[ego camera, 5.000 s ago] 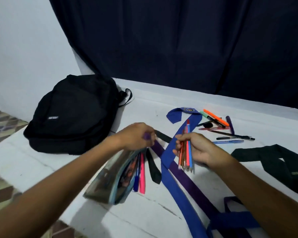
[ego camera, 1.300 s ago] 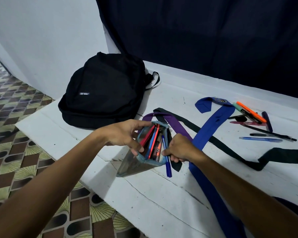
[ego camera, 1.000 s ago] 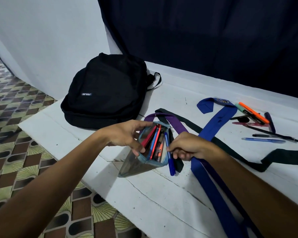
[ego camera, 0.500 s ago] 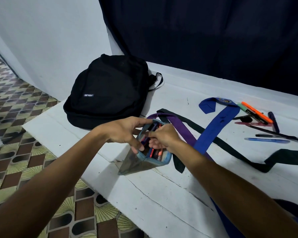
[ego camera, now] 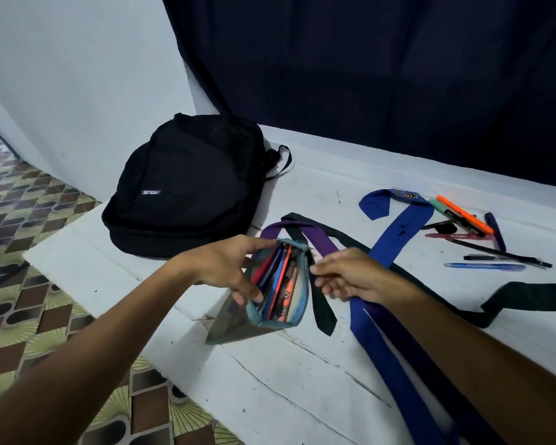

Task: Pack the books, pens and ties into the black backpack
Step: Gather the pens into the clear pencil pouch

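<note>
A person's left hand (ego camera: 225, 268) grips the open mouth of a pencil pouch (ego camera: 264, 303) stuffed with red, blue and orange pens (ego camera: 278, 284) on a white table (ego camera: 302, 380); the right hand (ego camera: 350, 277), fingers loosely curled and holding nothing, hovers just beside its rim. The black backpack (ego camera: 187, 187) lies closed behind. Blue tie (ego camera: 398, 239), purple tie (ego camera: 321, 242) and loose pens (ego camera: 482, 239) remain out; the blue tie runs off frame.

One head cam, looking down and forward

We only get this one wide-angle view: up close over the white table (ego camera: 302, 380), backpack (ego camera: 187, 187) far left, dark curtain (ego camera: 382, 75) at the far side.
</note>
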Available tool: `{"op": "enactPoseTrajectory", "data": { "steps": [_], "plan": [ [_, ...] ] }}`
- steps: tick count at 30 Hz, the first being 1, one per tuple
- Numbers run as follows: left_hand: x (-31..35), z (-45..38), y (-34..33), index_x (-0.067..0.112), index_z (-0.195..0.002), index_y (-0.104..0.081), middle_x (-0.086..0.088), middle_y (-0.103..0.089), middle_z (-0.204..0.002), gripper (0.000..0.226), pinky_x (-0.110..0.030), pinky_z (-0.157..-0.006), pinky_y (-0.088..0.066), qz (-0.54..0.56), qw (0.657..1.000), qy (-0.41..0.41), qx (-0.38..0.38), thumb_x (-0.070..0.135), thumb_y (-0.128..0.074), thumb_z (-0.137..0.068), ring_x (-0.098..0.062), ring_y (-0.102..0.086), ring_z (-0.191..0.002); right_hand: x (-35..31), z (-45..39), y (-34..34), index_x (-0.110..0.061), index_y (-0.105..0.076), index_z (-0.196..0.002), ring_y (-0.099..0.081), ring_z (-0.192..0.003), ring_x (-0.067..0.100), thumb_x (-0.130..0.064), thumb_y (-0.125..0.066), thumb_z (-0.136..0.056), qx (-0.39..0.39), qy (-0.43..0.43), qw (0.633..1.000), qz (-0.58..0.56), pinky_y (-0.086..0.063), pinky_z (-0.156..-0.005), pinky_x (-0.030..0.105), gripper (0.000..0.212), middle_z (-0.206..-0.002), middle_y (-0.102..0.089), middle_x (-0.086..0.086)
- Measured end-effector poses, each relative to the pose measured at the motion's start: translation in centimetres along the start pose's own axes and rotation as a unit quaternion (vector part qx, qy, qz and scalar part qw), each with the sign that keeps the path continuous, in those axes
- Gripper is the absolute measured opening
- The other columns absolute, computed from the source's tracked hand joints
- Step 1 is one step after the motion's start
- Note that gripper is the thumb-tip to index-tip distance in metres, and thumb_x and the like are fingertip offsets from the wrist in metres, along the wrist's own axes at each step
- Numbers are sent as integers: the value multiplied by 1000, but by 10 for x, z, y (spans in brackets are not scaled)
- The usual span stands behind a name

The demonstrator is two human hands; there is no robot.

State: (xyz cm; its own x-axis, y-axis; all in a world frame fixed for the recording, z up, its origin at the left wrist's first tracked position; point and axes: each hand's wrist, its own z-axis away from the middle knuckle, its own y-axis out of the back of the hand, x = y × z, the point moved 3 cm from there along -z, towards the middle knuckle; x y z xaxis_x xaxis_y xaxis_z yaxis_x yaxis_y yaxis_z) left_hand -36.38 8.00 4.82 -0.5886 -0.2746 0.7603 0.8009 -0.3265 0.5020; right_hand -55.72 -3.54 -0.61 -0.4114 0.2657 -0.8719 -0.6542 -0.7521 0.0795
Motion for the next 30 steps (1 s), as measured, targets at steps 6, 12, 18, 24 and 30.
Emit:
{"op": "enactPoseTrajectory", "data": {
  "steps": [6, 12, 18, 24, 30],
  "plan": [
    [43, -26, -3, 33, -131, -54, 12, -58, -118, 69, -13, -72, -50, -278, 960, 9, -3, 30, -86, -70, -6, -55, -106, 22, 37, 80, -4, -66, -97, -62, -57, 14, -16, -68, -87, 42, -9, 998, -41, -44, -44, 18, 15, -80, -67, 12],
    [103, -99, -35, 38, -106, -67, 19, -62, -98, 29, -18, -75, -45, -315, 945, -76, 47, 35, -75, -78, -1, -57, -86, 35, 78, 160, 0, -67, -97, -63, -62, 20, -10, -65, -89, 144, 20, 988, -59, -42, -43, 21, 13, -80, -67, 14],
    [152, -214, -101, 20, -105, -69, 4, -67, -96, 19, -33, -84, -53, -250, 956, -145, 44, 21, -65, -86, -15, -64, -89, 60, 85, 252, -4, -70, -82, -64, -66, 19, 2, -54, -87, 345, 61, 917, 190, -49, -57, 20, 18, -77, -68, 9],
    [170, -282, -156, 18, -95, -69, 7, -61, -82, 19, -24, -65, -48, -240, 946, -204, 79, 31, -72, -82, -13, -58, -79, 82, 50, 254, -10, -74, -94, -62, -94, 32, -3, -57, -81, 319, 138, 798, 492, -51, -78, 39, 22, -97, -69, 12],
    [157, -301, -188, 16, -101, -73, -5, -67, -105, 19, -33, -78, -50, -300, 919, -230, 116, 26, -62, -89, -24, -61, -98, 83, 47, 278, -6, -71, -95, -61, -91, 31, 8, -55, -77, 430, 143, 765, 457, -51, -73, 37, 28, -96, -68, 11]
  ]
}}
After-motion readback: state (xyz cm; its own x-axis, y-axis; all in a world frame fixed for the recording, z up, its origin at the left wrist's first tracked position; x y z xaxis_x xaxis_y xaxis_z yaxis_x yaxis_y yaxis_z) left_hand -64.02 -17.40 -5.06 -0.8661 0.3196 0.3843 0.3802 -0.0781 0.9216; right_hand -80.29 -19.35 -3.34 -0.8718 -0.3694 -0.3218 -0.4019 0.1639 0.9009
